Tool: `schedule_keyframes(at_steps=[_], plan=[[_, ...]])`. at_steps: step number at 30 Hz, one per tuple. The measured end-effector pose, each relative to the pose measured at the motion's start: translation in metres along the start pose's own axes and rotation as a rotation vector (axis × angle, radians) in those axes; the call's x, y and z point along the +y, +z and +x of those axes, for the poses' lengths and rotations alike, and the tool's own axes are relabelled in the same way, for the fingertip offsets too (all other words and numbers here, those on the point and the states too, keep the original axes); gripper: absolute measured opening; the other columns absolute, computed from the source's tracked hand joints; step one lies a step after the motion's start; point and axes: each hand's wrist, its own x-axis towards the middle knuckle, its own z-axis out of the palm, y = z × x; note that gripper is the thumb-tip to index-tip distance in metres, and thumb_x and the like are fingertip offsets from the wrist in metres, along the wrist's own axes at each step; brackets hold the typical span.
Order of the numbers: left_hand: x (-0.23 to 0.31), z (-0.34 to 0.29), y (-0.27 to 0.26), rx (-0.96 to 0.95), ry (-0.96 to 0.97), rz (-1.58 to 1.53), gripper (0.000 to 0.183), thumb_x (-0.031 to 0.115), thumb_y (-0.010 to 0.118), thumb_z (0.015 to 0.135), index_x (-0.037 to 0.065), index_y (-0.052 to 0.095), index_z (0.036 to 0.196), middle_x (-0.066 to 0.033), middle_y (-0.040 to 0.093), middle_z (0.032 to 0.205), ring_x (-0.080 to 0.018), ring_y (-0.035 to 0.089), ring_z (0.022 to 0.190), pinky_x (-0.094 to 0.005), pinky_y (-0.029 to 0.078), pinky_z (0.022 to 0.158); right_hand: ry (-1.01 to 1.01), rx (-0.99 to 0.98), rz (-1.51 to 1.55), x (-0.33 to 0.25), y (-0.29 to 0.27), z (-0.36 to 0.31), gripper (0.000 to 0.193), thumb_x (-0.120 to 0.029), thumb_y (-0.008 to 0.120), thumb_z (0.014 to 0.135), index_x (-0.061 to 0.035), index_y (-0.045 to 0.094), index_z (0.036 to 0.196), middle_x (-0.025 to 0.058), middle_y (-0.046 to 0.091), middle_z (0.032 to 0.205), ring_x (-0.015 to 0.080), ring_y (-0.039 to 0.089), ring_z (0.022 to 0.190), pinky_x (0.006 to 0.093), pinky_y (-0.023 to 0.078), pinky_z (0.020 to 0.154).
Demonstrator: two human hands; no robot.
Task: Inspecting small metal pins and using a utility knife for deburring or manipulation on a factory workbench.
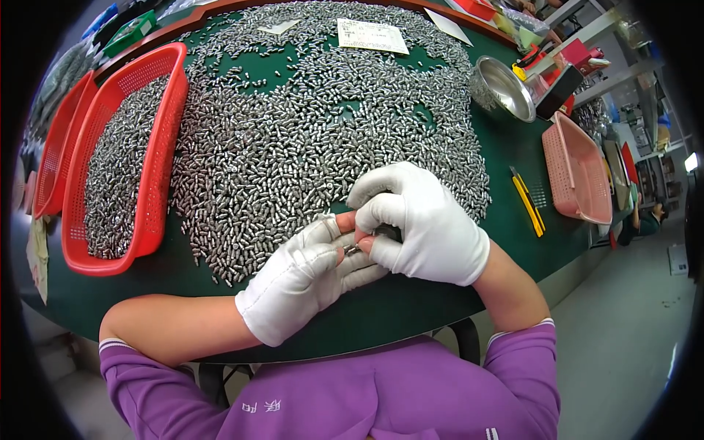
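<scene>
Purple sleeves nearest the lens, bare forearms reaching up from them onto the green surface. Left hand in a white glove, grip pinched on one small metal part between thumb and bare fingertips. Right hand, also gloved, curled over it from above, clenched around something dark and mostly hidden; cannot tell what. Part held just off the surface, right at the near edge of the big heap of metal parts. Left of the heap, a red basket filled with more of the same parts, a second red basket behind it. Right of the heap, a steel bowl, a yellow cutter and a pink basket. Beyond the heap, paper slips. Likely trouble: part slipping from so slight a pinch, smooth glove cloth giving little hold, then dropping back among identical pieces and lost for good, or rolling off the near rim onto the floor. Also a wrist brushing the heap's edge and pushing loose parts over.
</scene>
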Motion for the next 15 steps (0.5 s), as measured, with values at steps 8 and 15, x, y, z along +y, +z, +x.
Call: schedule_keyframes(at_steps=[8, 15], plan=[[0.0005, -0.0029, 0.0013, 0.122, -0.03, -0.042, 0.038, 0.016, 0.058, 0.093, 0.007, 0.043, 0.127, -0.0072, 0.052, 0.125, -0.0225, 0.05, 0.121, -0.0424, 0.037, 0.108, -0.003, -0.016, 0.147, 0.0007, 0.0005, -0.001, 0.008, -0.005, 0.068, 0.066, -0.0055, 0.062, 0.07, 0.009, 0.063, 0.094, 0.0281, 0.059, 0.086, 0.0369, 0.049, 0.075], [0.0023, -0.0019, 0.0, 0.097, -0.011, -0.138, 0.033, 0.016, 0.059, 0.092, 0.011, 0.049, 0.123, -0.005, 0.055, 0.12, -0.0208, 0.052, 0.119, -0.0421, 0.037, 0.108, -0.061, 0.056, 0.049, 0.0007, 0.0049, -0.0007, 0.01, -0.006, 0.069, 0.065, -0.0061, 0.062, 0.071, 0.0073, 0.063, 0.093, 0.0274, 0.06, 0.082, 0.0371, 0.05, 0.073]])
